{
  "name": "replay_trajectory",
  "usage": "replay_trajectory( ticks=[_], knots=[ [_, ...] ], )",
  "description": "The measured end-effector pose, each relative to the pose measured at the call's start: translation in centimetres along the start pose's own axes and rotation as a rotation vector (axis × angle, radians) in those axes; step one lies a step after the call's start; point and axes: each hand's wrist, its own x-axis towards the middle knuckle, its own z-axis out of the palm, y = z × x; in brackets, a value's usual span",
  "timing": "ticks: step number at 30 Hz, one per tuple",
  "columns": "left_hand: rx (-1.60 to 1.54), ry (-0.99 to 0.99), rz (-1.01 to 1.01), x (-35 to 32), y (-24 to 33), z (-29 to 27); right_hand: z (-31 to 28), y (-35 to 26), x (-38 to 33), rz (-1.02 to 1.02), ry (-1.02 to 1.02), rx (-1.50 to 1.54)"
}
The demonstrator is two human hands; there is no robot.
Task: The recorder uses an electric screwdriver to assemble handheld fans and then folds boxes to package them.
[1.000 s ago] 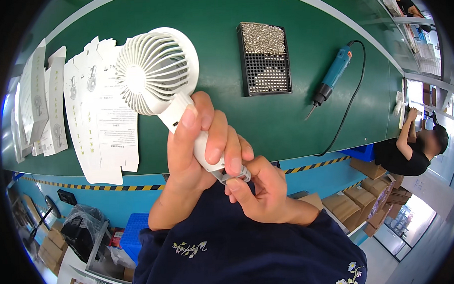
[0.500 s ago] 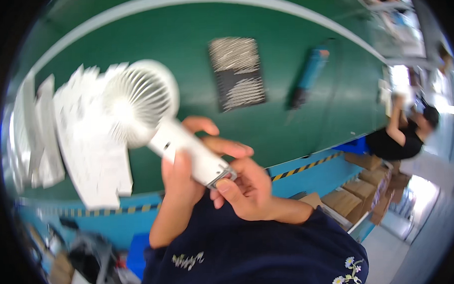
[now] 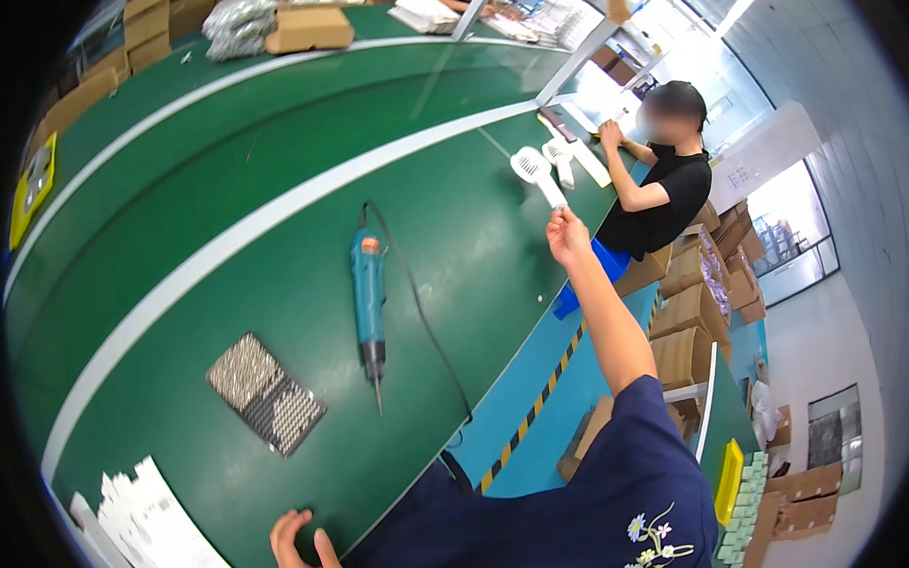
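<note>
1. My right hand [image 3: 567, 235] is stretched far out to the right along the table [image 3: 271, 190], where a white handheld fan [image 3: 537, 173] lies on the green surface.
2. Its fingers pinch the tip of the fan's handle, closed on it, so the head points away from me toward the seated co-worker [image 3: 661, 177].
3. My left hand [image 3: 306, 550] rests at the near table edge, fingers loosely curled, holding nothing.
4. A blue electric screwdriver [image 3: 368, 297] and a screw tray [image 3: 265, 393] lie between, untouched.
</note>
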Motion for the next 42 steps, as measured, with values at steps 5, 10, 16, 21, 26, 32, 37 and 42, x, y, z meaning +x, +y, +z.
replay_trajectory(
  ticks=[5,10,16,21,26,32,37,42],
  knots=[
    [0.272,-0.052,0.019,0.6,2.0,0.1,-1.3,0.1,7.3,-0.105,0.165,0.004],
    [0.308,0.029,-0.007,0.4,2.0,0.8,-2.7,-2.7,10.5,-0.121,0.458,-0.127],
    [0.433,0.076,-0.133,0.4,1.8,0.9,-3.1,-1.9,16.0,-0.082,0.543,-0.209],
    [0.172,0.135,0.039,2.6,1.3,1.6,-3.5,6.0,17.9,0.046,-0.035,-0.29],
    [0.168,0.297,0.148,3.0,1.8,-2.3,0.4,0.0,3.8,0.132,-0.089,-0.344],
    [0.895,0.356,-0.213,1.6,0.1,-11.9,-8.1,-3.3,15.2,-0.327,0.249,-0.305],
    [1.014,0.016,-0.395,1.8,-2.0,-11.0,8.0,8.3,-22.4,-0.253,-0.6,-0.38],
    [0.859,0.126,-0.231,1.8,-3.8,-11.1,14.9,21.8,-39.9,0.522,-1.385,-0.515]
  ],
)
